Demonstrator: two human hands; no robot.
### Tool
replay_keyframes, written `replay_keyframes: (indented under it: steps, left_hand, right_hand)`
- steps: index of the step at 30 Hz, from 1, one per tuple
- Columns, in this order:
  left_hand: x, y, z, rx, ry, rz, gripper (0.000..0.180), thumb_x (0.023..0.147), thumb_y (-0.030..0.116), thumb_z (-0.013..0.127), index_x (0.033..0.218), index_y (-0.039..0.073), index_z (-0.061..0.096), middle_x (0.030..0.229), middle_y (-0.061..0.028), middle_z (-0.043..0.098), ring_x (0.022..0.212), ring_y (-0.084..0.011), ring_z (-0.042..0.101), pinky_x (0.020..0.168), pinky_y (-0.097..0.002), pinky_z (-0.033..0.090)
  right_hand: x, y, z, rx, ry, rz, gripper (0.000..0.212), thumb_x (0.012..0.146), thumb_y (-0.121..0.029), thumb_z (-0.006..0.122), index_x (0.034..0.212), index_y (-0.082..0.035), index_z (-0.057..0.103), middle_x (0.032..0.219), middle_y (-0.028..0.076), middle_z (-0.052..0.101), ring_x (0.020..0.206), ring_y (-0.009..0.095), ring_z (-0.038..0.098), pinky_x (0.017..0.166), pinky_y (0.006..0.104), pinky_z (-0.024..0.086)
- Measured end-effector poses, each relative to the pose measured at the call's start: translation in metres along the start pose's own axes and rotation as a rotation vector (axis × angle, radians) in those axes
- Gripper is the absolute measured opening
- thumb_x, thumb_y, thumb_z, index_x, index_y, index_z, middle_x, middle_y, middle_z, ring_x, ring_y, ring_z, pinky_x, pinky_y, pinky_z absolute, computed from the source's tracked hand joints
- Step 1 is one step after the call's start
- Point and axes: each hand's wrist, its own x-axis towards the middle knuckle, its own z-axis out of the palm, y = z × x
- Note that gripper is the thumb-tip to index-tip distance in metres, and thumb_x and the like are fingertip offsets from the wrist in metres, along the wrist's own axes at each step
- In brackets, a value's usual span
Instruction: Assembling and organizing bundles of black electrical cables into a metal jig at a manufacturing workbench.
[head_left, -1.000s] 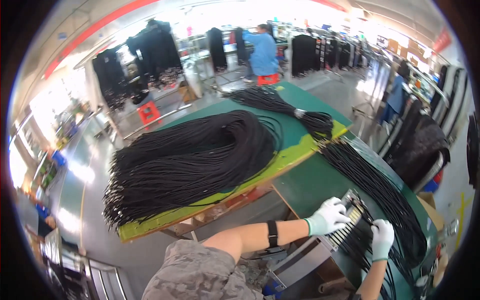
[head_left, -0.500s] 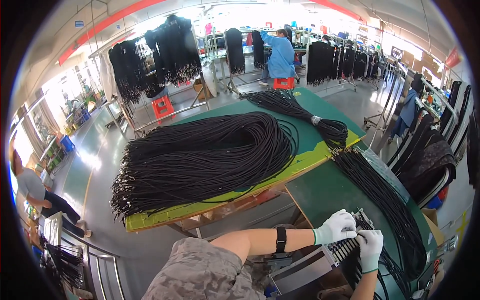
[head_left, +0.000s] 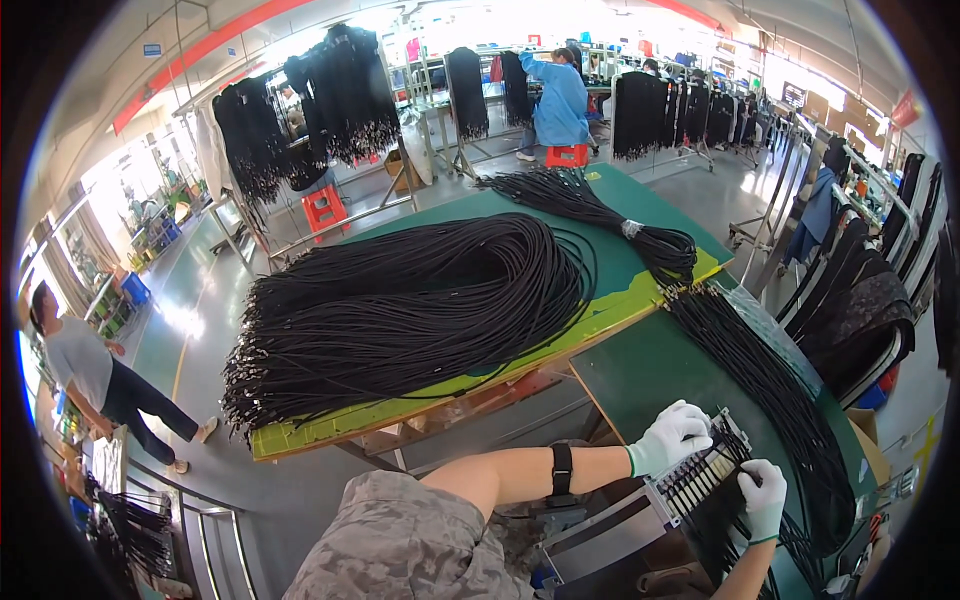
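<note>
My left hand (head_left: 673, 440), in a white glove, rests at the upper left edge of a metal slotted fixture (head_left: 702, 480). Its fingers are curled in, and whatever they grip is hidden. Black cables lie side by side in the fixture, their pale ends in a row. Just right of the fixture is my right hand (head_left: 764, 500), gloved as well, its fingers bent closed towards the fixture. I cannot make out what is in them. Loose black cables (head_left: 722, 530) hang down between this hand and the fixture.
A long bundle of black cables (head_left: 760, 370) runs along the green table (head_left: 625, 385) at right. On the higher table lie a large looped cable pile (head_left: 400, 310) and a tied bundle (head_left: 590, 212). Racks of cables (head_left: 345, 95) stand behind. A person (head_left: 110, 380) is at far left.
My right hand has moved off the fixture to the right and slightly down, uncovering more of the cable row. My left hand stays almost in place. The person at left has come further into view.
</note>
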Motion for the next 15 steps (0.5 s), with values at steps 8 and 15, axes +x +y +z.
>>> replay_keyframes:
  steps: [8,15]
  left_hand:
    - [0.017,-0.002,-0.024,0.058,0.147,-0.02,0.014,0.073,0.018,0.073,0.071,0.007,0.065,0.085,-0.007,0.064,0.084,-0.0277,0.055,0.079,-0.0377,0.045]
    - [0.018,-0.01,-0.011,0.118,-0.089,-0.052,0.009,0.085,0.013,0.064,0.088,0.006,0.068,0.095,-0.0079,0.065,0.093,-0.0262,0.058,0.088,-0.0372,0.043]
  right_hand:
    - [0.016,-0.019,0.014,0.211,-0.092,-0.11,0.014,0.079,-0.008,0.066,0.088,0.003,0.069,0.09,0.016,0.069,0.085,0.027,0.066,0.078,0.034,0.051]
    - [0.018,0.0,0.007,-0.047,-0.003,-0.138,0.011,0.075,-0.008,0.067,0.086,-0.008,0.07,0.083,0.008,0.068,0.079,0.026,0.059,0.075,0.0352,0.047]
